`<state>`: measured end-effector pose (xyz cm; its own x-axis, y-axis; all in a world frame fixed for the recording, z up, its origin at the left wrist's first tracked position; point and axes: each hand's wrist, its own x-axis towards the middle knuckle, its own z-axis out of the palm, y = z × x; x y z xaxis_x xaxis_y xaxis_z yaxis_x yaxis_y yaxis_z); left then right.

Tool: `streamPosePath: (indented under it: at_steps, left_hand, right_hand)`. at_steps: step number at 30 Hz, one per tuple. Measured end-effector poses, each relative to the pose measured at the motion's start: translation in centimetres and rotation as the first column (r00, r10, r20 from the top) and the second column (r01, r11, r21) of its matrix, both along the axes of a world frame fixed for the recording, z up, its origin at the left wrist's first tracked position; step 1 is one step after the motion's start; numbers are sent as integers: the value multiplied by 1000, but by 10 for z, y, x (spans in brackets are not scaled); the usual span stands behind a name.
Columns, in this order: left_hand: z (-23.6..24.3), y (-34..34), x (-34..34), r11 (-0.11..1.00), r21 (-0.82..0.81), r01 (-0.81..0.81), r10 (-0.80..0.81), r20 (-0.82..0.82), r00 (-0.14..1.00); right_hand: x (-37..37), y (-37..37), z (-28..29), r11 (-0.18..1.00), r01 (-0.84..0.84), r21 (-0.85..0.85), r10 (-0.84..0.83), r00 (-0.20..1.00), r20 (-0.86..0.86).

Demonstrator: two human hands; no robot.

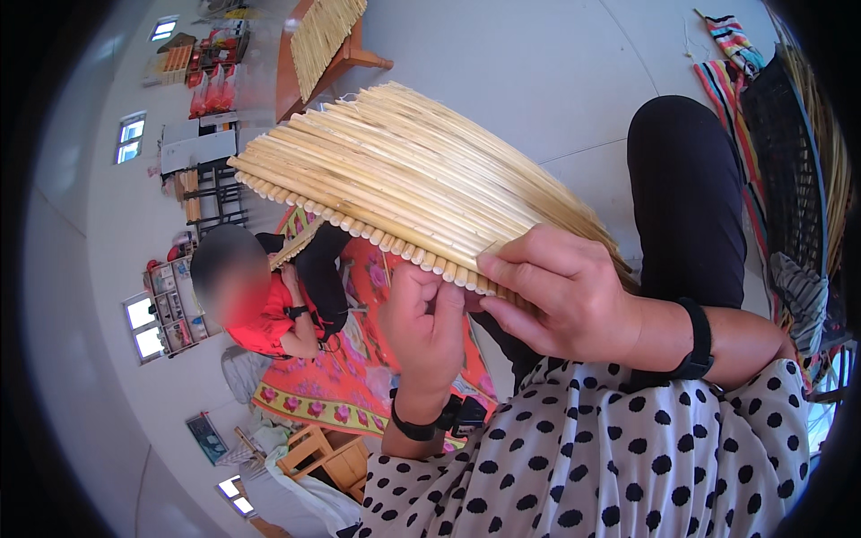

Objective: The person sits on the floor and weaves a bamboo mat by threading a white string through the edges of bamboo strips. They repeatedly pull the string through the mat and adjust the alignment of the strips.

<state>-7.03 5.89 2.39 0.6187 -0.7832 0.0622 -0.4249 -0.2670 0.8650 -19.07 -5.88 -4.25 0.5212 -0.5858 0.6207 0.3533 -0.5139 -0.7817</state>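
Note:
A mat of pale yellow reed stalks (404, 170) is held up in front of me, its stalks lying side by side in two layers. Their cut round ends line up along the edge nearest my hands. My right hand (569, 287) is closed on that edge, thumb below and index finger on top of the stalks. Just left of it, my left hand (423, 314) grips the same edge from beneath, thumb raised against the stalk ends. Some of its fingers are hidden behind the mat. Both wrists carry black bands.
Another person in red (269, 309) sits at the left on a red floral cloth (359, 296). A brown wooden stand (350, 58) with a stalk mat (325, 40) is beyond. A dark woven basket (785, 152) and striped cloth (731, 117) lie at the right, past my knee.

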Motion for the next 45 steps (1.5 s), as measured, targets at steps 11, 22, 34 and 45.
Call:
streamPosePath:
  at_steps: [11,22,34,45]
  left_hand:
    - [-6,-28,-23,952,-126,-280,284,9,959]
    - [-2,-40,-30,922,-39,-384,385,167,907]
    - [-10,-51,-35,871,-219,-439,451,2,893]
    - [51,-1,21,983,-7,-183,123,767,630]
  right_hand:
    - [1,6,2,997,67,-24,-67,998,-10]
    - [6,10,1,982,157,-107,-157,988,13]
    - [0,11,3,979,115,-167,-115,993,10]
    - [-10,9,5,994,90,-69,-95,992,-78]
